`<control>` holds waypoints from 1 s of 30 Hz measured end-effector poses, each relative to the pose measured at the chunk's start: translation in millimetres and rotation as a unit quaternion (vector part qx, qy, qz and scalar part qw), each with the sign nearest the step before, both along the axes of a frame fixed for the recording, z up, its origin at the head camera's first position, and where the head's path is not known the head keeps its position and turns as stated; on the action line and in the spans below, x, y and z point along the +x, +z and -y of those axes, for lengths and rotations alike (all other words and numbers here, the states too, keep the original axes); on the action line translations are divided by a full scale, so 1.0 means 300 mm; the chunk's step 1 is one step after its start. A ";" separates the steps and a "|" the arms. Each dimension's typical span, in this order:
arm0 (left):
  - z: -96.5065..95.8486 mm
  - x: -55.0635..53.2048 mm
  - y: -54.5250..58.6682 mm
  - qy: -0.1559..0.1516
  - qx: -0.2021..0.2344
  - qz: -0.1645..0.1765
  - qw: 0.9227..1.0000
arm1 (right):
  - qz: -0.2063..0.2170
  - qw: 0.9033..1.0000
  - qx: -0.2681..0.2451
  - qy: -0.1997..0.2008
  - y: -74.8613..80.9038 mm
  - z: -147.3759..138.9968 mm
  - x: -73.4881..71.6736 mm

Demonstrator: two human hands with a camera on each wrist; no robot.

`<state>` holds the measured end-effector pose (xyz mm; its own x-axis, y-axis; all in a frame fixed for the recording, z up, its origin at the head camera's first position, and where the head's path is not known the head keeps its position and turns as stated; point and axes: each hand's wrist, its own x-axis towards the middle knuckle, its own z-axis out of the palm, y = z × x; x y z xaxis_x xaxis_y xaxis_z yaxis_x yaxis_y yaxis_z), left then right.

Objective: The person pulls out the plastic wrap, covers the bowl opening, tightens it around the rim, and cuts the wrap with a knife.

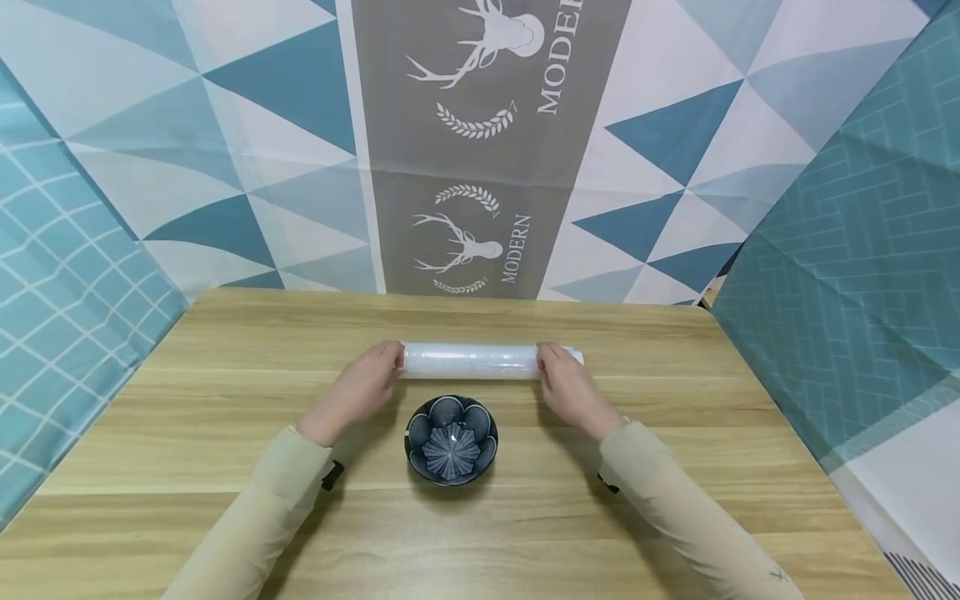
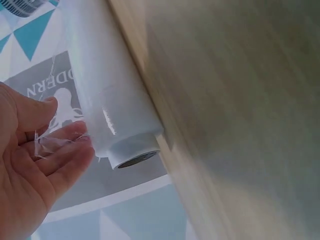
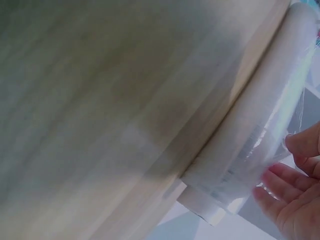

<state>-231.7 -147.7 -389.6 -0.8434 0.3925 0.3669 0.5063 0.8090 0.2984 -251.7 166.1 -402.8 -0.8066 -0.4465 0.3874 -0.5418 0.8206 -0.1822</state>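
Note:
A roll of plastic wrap [image 1: 471, 361] lies crosswise on the table, with its white core [image 2: 137, 154] sticking out at the end. My left hand [image 1: 369, 379] is at the roll's left end. In the left wrist view a loose, clear edge of the film [image 2: 52, 145] runs across its fingers, with the thumb above. My right hand [image 1: 568, 387] holds the film near the right end, its curled fingers [image 3: 282, 182] close against the roll. Between the forearms, nearer me, stands a dark blue bowl [image 1: 451, 440] with a petal pattern inside.
The wooden table [image 1: 465, 550] reaches back to a patterned cloth wall [image 1: 457, 167]. Teal tiled-pattern sheets [image 1: 862, 225] hang at both sides. The bowl sits close in front of the roll.

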 end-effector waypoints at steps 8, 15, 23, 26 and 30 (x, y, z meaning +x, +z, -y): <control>0.004 0.032 0.025 0.031 0.034 0.041 0.998 | 0.026 0.999 -0.027 0.005 0.028 0.010 0.032; 0.016 0.046 0.031 0.017 0.050 0.050 0.997 | 0.044 0.999 -0.026 -0.010 0.043 0.016 0.057; 0.038 0.067 0.042 0.027 0.063 0.060 0.996 | 0.051 0.998 -0.034 -0.010 0.065 0.025 0.089; 0.041 0.072 0.049 0.028 0.069 0.056 0.996 | 0.051 0.998 -0.043 -0.011 0.070 0.028 0.101; 0.047 0.081 0.061 0.029 0.070 0.057 0.996 | 0.043 0.998 -0.055 -0.006 0.076 0.030 0.114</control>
<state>-207.3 -161.7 -371.3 -0.9023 0.2941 0.3152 0.4167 0.7823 0.4629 -217.5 157.1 -380.1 -0.8441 -0.3944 0.3633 -0.5101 0.7996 -0.3170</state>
